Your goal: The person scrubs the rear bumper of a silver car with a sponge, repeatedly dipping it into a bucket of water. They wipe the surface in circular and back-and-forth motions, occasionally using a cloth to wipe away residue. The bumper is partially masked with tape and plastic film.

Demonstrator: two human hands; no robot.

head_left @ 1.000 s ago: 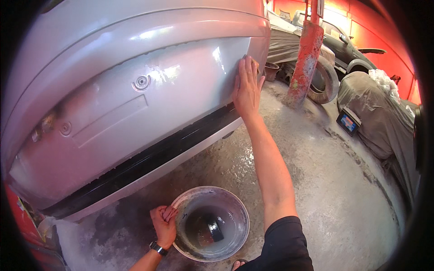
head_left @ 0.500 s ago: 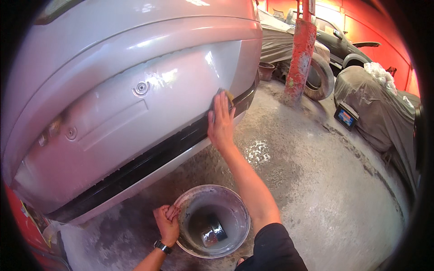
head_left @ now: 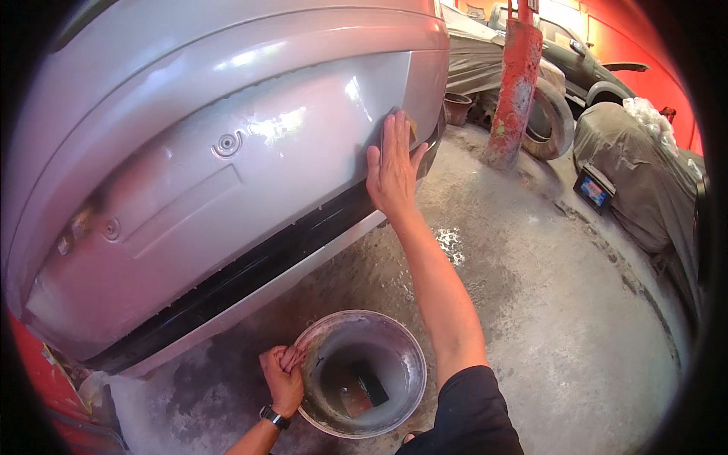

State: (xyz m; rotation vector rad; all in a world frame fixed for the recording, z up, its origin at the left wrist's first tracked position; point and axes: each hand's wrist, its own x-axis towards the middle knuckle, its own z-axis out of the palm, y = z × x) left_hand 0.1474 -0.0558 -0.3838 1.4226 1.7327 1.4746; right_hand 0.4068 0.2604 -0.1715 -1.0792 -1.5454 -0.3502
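Note:
My right hand [head_left: 394, 168] lies nearly flat over a sanding pad [head_left: 413, 130], with a dark edge and yellow-brown side showing past its fingers. It presses the pad against the right side of a silver-grey car's rear panel [head_left: 303, 171], above a black strip [head_left: 258, 271]. Below, my left hand [head_left: 283, 377] is closed round the left rim of a wide bucket [head_left: 419, 356]. Cloudy water fills the bottom of the bucket, and a dark rectangular shape [head_left: 369, 383] shows in it; I cannot tell whether it is an object or a reflection.
Wet patches darken the concrete floor [head_left: 546, 318]. A peeling red post [head_left: 516, 95] stands beyond the car, with a tyre [head_left: 552, 121] behind it. To the right, a battery [head_left: 594, 189] sits beside a covered bulky object [head_left: 629, 159]. Another vehicle [head_left: 569, 64] is at the back.
My right hand has slid up and slightly right across the panel with the pad. The left hand keeps its hold on the bucket rim. The view has shifted a little.

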